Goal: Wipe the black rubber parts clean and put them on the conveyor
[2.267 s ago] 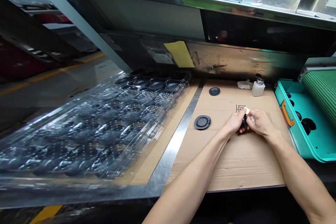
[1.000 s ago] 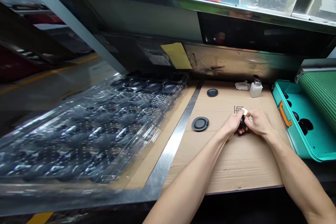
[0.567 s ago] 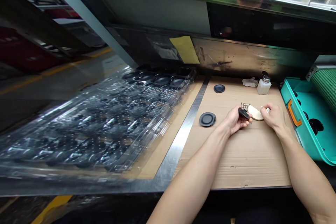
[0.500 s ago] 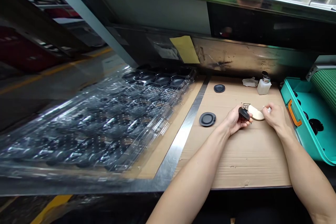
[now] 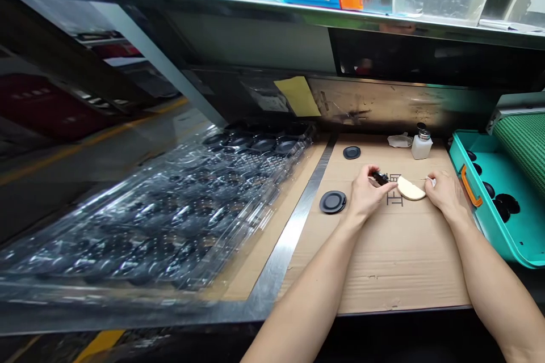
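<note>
My left hand (image 5: 368, 193) pinches a small black round part (image 5: 380, 177), tilted on edge between thumb and fingers. My right hand (image 5: 443, 193) is closed, with a bit of something white (image 5: 432, 181) showing at its fingertips; its kind is unclear. Between the hands lies a cream half-round pad (image 5: 411, 188), close to the left thumb. Two flat black round lids rest on the cardboard (image 5: 383, 272) left of my hands: a nearer lid (image 5: 332, 202) and a farther lid (image 5: 351, 152).
Clear plastic trays (image 5: 170, 204) holding black parts cover the left side. A pump bottle (image 5: 421, 146) and a crumpled white wipe (image 5: 400, 140) stand behind my hands. To the right, a teal bin (image 5: 525, 238) contains several black parts. A shelf edge (image 5: 255, 3) crosses above.
My left hand has turned over, from palm up to its back showing, and the black part is now on edge. My right hand stays closed near the pad. The camera view has shifted slightly.
</note>
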A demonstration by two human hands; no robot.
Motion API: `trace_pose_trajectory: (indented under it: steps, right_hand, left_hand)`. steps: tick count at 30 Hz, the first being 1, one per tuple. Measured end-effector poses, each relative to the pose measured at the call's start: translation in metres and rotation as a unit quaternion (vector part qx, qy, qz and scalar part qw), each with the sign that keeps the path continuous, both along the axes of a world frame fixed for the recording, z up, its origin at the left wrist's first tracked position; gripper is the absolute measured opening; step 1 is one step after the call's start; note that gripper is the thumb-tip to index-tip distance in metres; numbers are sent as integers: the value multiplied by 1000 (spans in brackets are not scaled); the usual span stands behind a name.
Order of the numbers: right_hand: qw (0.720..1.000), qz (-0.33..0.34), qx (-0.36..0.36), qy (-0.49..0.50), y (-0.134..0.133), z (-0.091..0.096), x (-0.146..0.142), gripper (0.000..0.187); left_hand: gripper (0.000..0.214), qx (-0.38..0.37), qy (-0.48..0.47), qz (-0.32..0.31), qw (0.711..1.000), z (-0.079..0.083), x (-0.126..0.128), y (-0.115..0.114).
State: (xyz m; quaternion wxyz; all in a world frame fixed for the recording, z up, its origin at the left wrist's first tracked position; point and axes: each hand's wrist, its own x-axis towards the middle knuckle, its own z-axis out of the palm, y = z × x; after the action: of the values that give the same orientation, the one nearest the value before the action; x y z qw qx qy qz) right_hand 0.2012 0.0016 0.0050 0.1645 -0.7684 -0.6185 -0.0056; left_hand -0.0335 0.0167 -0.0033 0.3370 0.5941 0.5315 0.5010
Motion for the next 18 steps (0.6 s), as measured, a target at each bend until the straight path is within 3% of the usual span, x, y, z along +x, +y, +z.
trace_pose_trajectory:
  steps: [3, 8, 12, 16, 18]
  right_hand:
    - [1000, 2, -8, -1, -1, 2, -1, 27]
    - [1000, -4, -9, 9, -1, 1, -2, 28]
    - [1000, -1, -10, 16, -2, 1, -3, 27]
    - [1000, 3, -17, 16, -3, 3, -5, 27]
    - [1000, -2, -22, 15, -4, 4, -6, 27]
  left_hand:
    - [47, 52, 197, 95, 974, -6, -5, 5]
    - [42, 6, 362, -14, 932, -3, -6, -11]
    - [49, -21, 377, -84, 922, 7, -11, -27]
    - [82, 4, 308, -114, 945, 9, -24, -19]
    - [84, 7, 282, -133, 950, 5, -29, -13]
